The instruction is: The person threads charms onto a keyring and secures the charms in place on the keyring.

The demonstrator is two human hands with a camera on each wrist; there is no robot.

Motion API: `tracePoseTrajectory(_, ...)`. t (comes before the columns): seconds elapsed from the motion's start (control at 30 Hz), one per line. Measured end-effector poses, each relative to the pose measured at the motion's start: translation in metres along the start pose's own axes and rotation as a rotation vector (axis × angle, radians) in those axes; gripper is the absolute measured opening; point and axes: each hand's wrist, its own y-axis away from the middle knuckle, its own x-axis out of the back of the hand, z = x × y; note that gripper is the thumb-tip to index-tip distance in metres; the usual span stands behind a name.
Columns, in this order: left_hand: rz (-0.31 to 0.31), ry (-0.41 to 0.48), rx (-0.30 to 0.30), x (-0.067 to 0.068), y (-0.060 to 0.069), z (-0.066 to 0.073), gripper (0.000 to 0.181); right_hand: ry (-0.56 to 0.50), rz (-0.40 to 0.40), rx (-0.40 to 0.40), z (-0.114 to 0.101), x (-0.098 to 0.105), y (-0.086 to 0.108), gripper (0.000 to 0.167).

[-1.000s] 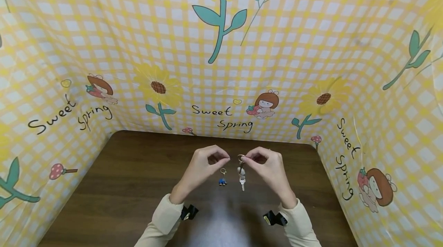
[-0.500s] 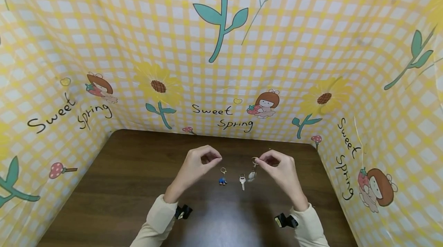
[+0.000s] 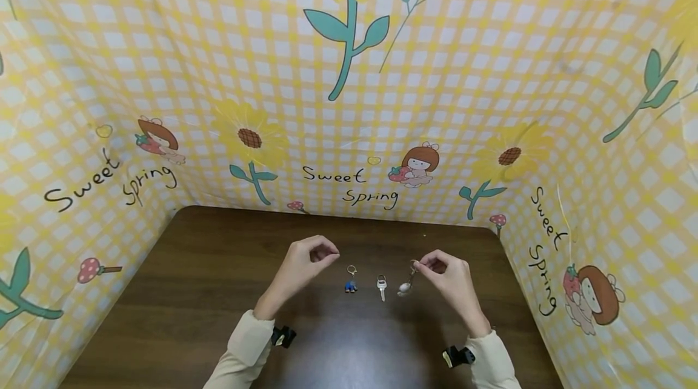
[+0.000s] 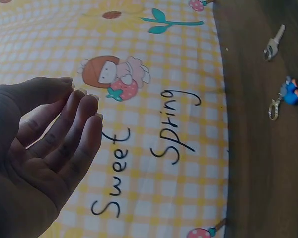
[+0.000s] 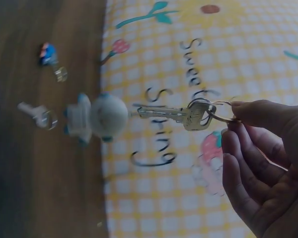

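In the right wrist view, my right hand pinches a metal key ring between thumb and fingertip. From the ring hang a silver key and a blurred white figure charm with blue-green bits. The head view shows this bunch held right of a loose key on its own small ring, lying on the table. Left of that key lies a blue figure charm with a gold clasp. Held out to the left, my left hand has loosely bent fingers and nothing in them.
The dark wooden table is backed and flanked by a yellow checked cloth with printed flowers and lettering. Black wrist cameras sit at both cuffs.
The loose key has separated from the ring and now lies on the table. My right hand has moved right and slightly nearer with the ring; my left hand has drawn left.
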Motion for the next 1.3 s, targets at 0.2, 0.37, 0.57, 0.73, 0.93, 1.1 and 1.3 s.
tracePoseTrajectory(0.2,-0.002,-0.019,0.030,-0.001,0.006,-0.017,0.008,0.045,0.013,-0.049,0.029,-0.006,0.007,0.015)
tracePoseTrajectory(0.37,-0.011,-0.037,0.062,0.000,0.010,-0.026,0.009,0.084,0.035,-0.077,0.049,-0.009,0.012,0.013)
tracePoseTrajectory(0.57,-0.015,-0.053,0.097,-0.001,0.013,-0.034,0.012,0.086,0.056,-0.116,0.076,-0.011,0.019,0.013)
tracePoseTrajectory(0.73,-0.003,-0.069,0.096,-0.001,0.015,-0.038,0.012,0.089,0.082,-0.153,0.093,-0.009,0.024,0.013)
tracePoseTrajectory(0.93,-0.010,-0.086,0.119,-0.001,0.016,-0.043,0.012,0.105,0.083,-0.243,0.111,-0.005,0.031,0.011)
tracePoseTrajectory(1.1,-0.025,-0.080,0.140,-0.001,0.018,-0.048,0.011,0.138,0.091,-0.294,0.127,-0.003,0.036,0.010)
tracePoseTrajectory(1.3,-0.033,-0.083,0.132,-0.001,0.019,-0.052,0.011,0.146,0.070,-0.351,0.141,-0.001,0.041,0.009)
